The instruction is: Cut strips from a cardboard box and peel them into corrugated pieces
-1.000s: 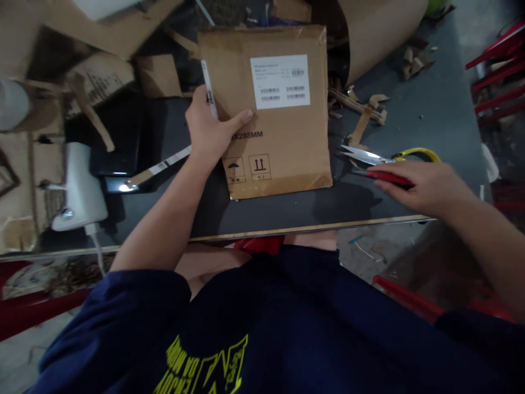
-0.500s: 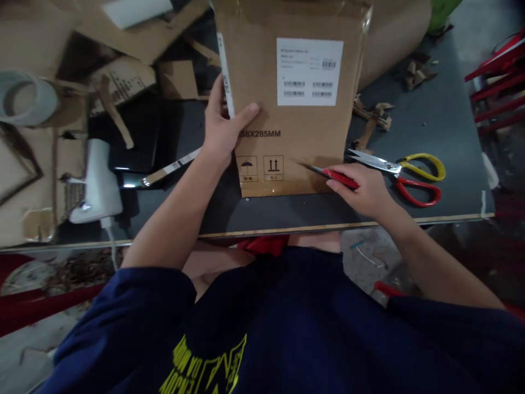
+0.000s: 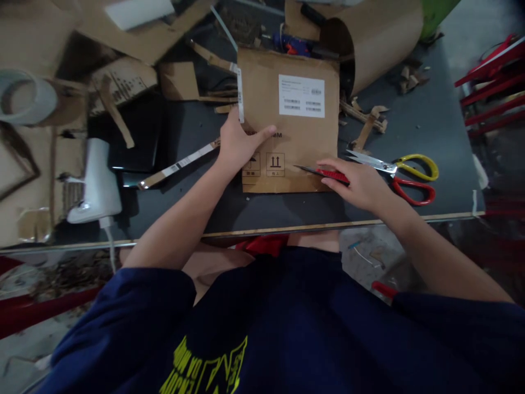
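A brown cardboard piece (image 3: 299, 137) with a white barcode label (image 3: 302, 96) lies on the dark table near its front edge. My left hand (image 3: 240, 141) grips its left side, thumb on top and the other fingers hidden beneath or behind the edge. In my right hand (image 3: 353, 183) is a red-handled knife (image 3: 334, 175), its thin dark blade pointing left over the lower part of the cardboard. Scissors (image 3: 391, 167) with one yellow and one red handle lie open just right of my right hand.
Cardboard scraps (image 3: 178, 80), a tape roll (image 3: 27, 98), a white corded tool (image 3: 96, 183) and a black flat object (image 3: 137, 134) are at the left. A cardboard tube (image 3: 381, 41) and a blue tool (image 3: 291, 44) lie behind. The table's front edge (image 3: 287, 228) runs across.
The cardboard has come down flatter and looks smaller, uncovering the blue tool and the tube's opening. My left hand has moved right with it; my right hand has shifted slightly left with the knife.
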The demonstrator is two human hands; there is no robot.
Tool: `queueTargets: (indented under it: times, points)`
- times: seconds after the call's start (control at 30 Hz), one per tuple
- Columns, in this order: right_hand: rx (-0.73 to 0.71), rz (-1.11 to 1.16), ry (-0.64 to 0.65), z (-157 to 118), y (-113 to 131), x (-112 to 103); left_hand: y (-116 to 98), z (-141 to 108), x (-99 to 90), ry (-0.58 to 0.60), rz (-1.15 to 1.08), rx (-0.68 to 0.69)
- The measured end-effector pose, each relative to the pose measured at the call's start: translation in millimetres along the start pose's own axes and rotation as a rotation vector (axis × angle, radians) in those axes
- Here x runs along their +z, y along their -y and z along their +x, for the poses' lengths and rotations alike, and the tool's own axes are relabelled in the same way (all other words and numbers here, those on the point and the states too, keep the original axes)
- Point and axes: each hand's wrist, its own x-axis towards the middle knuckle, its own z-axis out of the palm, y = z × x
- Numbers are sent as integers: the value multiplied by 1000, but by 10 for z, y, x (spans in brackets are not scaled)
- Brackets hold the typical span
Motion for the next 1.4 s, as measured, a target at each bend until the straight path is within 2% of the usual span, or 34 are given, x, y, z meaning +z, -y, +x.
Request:
queueTargets:
  times: [0.07,0.23,0.4,0.63,0.83,0.97,1.03,1.13,1.23,1.4]
  points:
    - [12,-75,43,34,48,-79,-34,-29,-9,13,29,12]
    - [-150,-287,80,126,279,-203,-84,-48,-12,10,51,-31]
    - [-186,-468,195,205,516,-280,-136,-49,0,-26,138,-75]
    - [-217,-532,254,347,563,-442,-151,-48,-14,20,86,-78]
    - [-170,-634,297,367,648,-400,-130,-42,-17,-7,41,-45]
    - [-143,-610,271,355,649,-353,-128,-46,13,81,-136,-28]
    - [-145,-590,266,352,634,-340,-115,-56,31,83,-175,-8]
    - [-119,-524,232,338,623,-316,-75,-70,42,8,-51,29]
    - [-112,-519,216,312,640,-305,-47,-72,33,-12,92,23]
    - [-153,-625,262,308,698,-349,-95,-44,33,1,98,9]
